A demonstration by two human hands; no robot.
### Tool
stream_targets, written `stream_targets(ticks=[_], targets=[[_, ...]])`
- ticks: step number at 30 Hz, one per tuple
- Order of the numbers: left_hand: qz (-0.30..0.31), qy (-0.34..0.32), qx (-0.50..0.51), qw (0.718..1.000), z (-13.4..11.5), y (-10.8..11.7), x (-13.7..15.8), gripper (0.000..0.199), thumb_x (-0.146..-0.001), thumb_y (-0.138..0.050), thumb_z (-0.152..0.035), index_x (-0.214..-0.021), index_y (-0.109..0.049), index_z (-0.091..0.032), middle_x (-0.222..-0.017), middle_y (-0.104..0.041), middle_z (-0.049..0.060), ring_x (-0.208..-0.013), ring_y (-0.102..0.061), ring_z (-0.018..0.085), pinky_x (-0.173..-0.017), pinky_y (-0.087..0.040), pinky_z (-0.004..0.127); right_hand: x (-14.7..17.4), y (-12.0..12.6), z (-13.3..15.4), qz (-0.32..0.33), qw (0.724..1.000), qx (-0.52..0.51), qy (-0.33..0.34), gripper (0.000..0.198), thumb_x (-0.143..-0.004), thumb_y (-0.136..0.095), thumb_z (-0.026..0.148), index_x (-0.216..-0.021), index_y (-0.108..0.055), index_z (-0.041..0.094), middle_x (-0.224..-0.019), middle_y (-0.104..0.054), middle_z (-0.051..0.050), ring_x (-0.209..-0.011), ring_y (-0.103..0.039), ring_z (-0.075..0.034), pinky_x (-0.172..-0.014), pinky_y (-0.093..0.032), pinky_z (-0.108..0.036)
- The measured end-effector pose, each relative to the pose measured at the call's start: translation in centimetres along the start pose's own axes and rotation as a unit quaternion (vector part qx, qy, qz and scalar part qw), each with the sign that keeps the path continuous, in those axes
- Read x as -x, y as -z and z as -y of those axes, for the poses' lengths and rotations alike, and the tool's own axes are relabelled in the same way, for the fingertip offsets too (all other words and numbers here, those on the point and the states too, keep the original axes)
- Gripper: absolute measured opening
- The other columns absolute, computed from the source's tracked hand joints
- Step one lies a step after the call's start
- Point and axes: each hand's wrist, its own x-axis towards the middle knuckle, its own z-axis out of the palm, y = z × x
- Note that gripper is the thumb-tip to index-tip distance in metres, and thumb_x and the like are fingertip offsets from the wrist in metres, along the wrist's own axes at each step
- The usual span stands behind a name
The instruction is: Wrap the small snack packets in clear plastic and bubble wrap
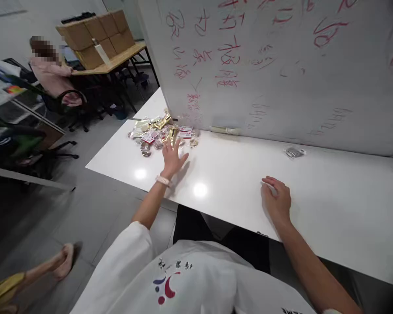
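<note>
My left hand [173, 159], with a pale band on the wrist, reaches over the near edge of a pile of small wrapped packets [156, 136] on the white table [229, 170]. Its fingers are spread and nothing shows in them; whether the fingertips touch the packets I cannot tell. Gold wrappers [163, 121], red-and-white packets [148, 139] and clear ones make up the pile. Farther right, my right hand [277, 198] rests on the table, loosely curled, thumb and fingers apart, holding nothing. A small clear packet with grey contents [294, 152] lies beyond it.
A whiteboard [275, 78] with red writing stands along the table's back. At its foot lies a pale, slim packet [225, 130]. Back left, a person [52, 72] sits at a desk with cardboard boxes [101, 39]. Another person's foot [64, 261] shows at lower left.
</note>
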Motion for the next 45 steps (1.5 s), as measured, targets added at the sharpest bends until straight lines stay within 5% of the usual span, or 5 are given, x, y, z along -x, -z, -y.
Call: stream_targets(ticks=[7, 20, 31, 38, 45], targets=[[0.117, 0.067, 0.009, 0.991, -0.7, -1.8, -6.2, 0.077, -0.093, -0.045, -0.063, -0.16, -0.026, -0.029, -0.17, -0.009, 0.01, -0.155, -0.002, 0.042, -0.119, -0.009, 0.069, 0.0, 0.3, 0.6, 0.001, 1.0, -0.005, -0.03, 0.026, -0.082, -0.052, 0.032, -0.093, -0.074, 0.022, -0.108, -0.073, -0.006, -0.107, -0.059, -0.026, -0.097, -0.046, -0.045], [0.118, -0.179, 0.039, 0.976, -10.8, -2.9, 12.4, 0.06, -0.098, -0.05, -0.043, -0.153, -0.04, -0.023, -0.162, -0.034, 0.013, -0.154, -0.014, 0.04, -0.121, -0.023, 0.062, 0.0, 0.4, 1.0, 0.024, 0.999, -0.022, -0.011, 0.025, -0.084, -0.051, 0.031, -0.093, -0.073, 0.022, -0.104, -0.073, -0.006, -0.103, -0.059, -0.025, -0.094, -0.047, -0.042], [0.109, -0.307, 0.068, 0.943, -17.4, -4.7, 15.1, 0.056, -0.097, -0.054, -0.038, -0.151, -0.043, -0.03, -0.167, -0.023, 0.012, -0.154, -0.017, 0.041, -0.117, -0.024, 0.07, 0.3, 0.8, 0.2, 0.081, 0.993, -0.026, 0.077, 0.025, -0.093, -0.049, 0.03, -0.103, -0.071, 0.024, -0.115, -0.072, -0.005, -0.11, -0.061, -0.025, -0.103, -0.045, -0.047], [0.074, -0.325, 0.07, 0.94, -16.9, -5.4, 15.0, 0.053, -0.1, -0.047, -0.038, -0.152, -0.044, -0.028, -0.167, -0.022, 0.011, -0.155, -0.016, 0.038, -0.118, -0.023, 0.066, -2.1, 10.2, -9.2, -0.086, 0.994, 0.054, -0.038, 0.031, -0.089, -0.05, 0.034, -0.107, -0.071, 0.02, -0.116, -0.069, -0.01, -0.111, -0.059, -0.027, -0.099, -0.048, -0.046], [0.078, -0.317, 0.066, 0.943, -17.1, -5.1, 15.0, 0.053, -0.1, -0.047, -0.038, -0.152, -0.044, -0.028, -0.166, -0.026, 0.011, -0.154, -0.019, 0.038, -0.118, -0.025, 0.065, -4.8, 22.7, -19.0, -0.309, 0.898, 0.176, -0.259, 0.035, -0.08, -0.048, 0.019, -0.11, -0.066, 0.012, -0.113, -0.062, -0.019, -0.106, -0.051, -0.029, -0.101, -0.037, -0.05]])
